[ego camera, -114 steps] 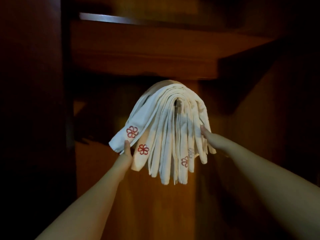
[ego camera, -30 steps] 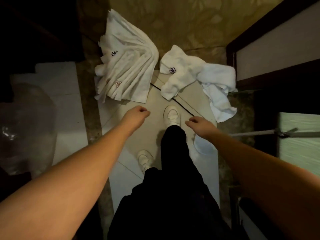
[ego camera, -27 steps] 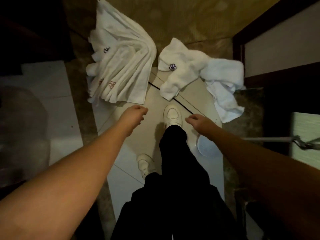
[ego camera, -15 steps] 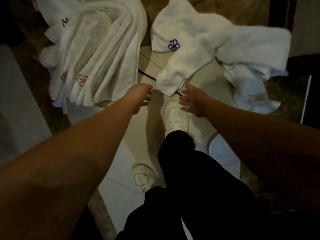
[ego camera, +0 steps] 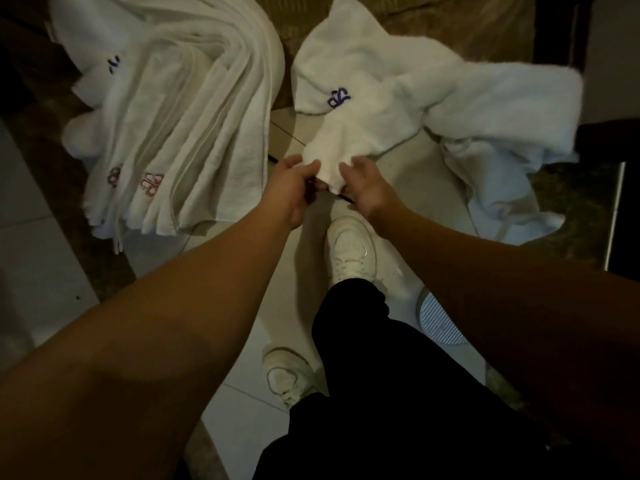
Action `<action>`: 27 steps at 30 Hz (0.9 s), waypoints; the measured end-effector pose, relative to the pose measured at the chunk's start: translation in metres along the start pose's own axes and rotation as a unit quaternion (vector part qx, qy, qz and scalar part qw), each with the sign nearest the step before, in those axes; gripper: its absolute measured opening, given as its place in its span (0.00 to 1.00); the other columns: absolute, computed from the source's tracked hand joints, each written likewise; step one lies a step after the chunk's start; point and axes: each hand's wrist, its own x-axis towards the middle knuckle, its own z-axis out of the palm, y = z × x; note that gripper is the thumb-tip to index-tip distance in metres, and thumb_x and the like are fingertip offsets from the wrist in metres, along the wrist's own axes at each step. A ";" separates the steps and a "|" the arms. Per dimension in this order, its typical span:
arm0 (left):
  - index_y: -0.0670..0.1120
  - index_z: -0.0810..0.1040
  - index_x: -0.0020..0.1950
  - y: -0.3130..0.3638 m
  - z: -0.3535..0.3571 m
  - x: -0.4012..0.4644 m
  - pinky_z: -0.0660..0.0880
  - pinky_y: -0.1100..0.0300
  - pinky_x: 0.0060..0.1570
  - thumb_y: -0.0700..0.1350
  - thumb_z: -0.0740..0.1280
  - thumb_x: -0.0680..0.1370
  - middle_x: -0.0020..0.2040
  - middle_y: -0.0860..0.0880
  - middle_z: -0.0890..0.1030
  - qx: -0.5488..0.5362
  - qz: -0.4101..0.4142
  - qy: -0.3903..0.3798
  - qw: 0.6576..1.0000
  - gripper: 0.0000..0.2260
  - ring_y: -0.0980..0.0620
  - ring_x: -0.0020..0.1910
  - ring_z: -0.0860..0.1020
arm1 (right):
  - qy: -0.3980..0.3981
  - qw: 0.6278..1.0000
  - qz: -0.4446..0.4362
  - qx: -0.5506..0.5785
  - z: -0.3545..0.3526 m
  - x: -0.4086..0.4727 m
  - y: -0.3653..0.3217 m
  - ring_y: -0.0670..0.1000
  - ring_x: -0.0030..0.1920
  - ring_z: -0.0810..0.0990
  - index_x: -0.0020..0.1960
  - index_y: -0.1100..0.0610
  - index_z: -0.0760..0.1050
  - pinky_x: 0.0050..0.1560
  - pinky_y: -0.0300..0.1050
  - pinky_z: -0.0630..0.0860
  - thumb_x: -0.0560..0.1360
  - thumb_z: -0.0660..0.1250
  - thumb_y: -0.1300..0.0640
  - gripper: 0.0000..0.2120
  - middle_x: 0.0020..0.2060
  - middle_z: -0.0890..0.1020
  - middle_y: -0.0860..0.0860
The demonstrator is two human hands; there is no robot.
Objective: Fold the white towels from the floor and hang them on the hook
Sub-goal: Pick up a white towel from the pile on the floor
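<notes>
A crumpled white towel with a purple flower mark (ego camera: 374,109) lies on the floor ahead of me, spreading off to the right. My left hand (ego camera: 294,188) and my right hand (ego camera: 363,187) both pinch its near corner, one on each side, fingers curled into the cloth. A loose stack of several white towels with red and purple marks (ego camera: 180,126) lies fanned out on the floor to the left, untouched. The hook is out of view.
My white shoes (ego camera: 351,249) and black trouser legs stand on pale floor tiles (ego camera: 408,188) just below the towel. A thin dark line runs on the tile under the towel corner. A dark door frame (ego camera: 554,36) rises at the right; a round white ribbed object (ego camera: 436,323) lies by my right leg.
I have turned from the hung towels down to the floor and bent lower. Both hands reached forward and took hold of the near corner of the purple-marked towel.
</notes>
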 end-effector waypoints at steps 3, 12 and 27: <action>0.46 0.75 0.65 0.015 0.000 -0.030 0.73 0.63 0.31 0.37 0.64 0.81 0.39 0.49 0.85 -0.021 0.011 -0.069 0.997 0.13 0.56 0.30 0.77 | -0.056 0.990 -0.113 -0.065 -0.009 -0.032 -0.015 0.53 0.66 0.76 0.77 0.55 0.62 0.66 0.47 0.75 0.75 0.75 0.53 0.35 0.68 0.75 0.56; 0.42 0.77 0.68 0.069 -0.008 -0.165 0.74 0.67 0.40 0.34 0.65 0.79 0.46 0.51 0.84 0.185 0.116 -0.132 0.967 0.17 0.55 0.43 0.81 | -0.057 0.966 -0.216 -0.128 -0.048 -0.145 -0.076 0.33 0.42 0.78 0.64 0.58 0.76 0.45 0.24 0.70 0.78 0.71 0.59 0.15 0.46 0.81 0.50; 0.47 0.82 0.56 0.164 -0.034 -0.383 0.64 0.64 0.58 0.49 0.66 0.82 0.63 0.51 0.75 0.585 0.338 -0.086 0.732 0.09 0.50 0.65 0.71 | -0.061 0.882 -0.306 -0.354 -0.100 -0.332 -0.184 0.45 0.49 0.77 0.52 0.43 0.80 0.39 0.23 0.67 0.80 0.68 0.50 0.04 0.47 0.82 0.44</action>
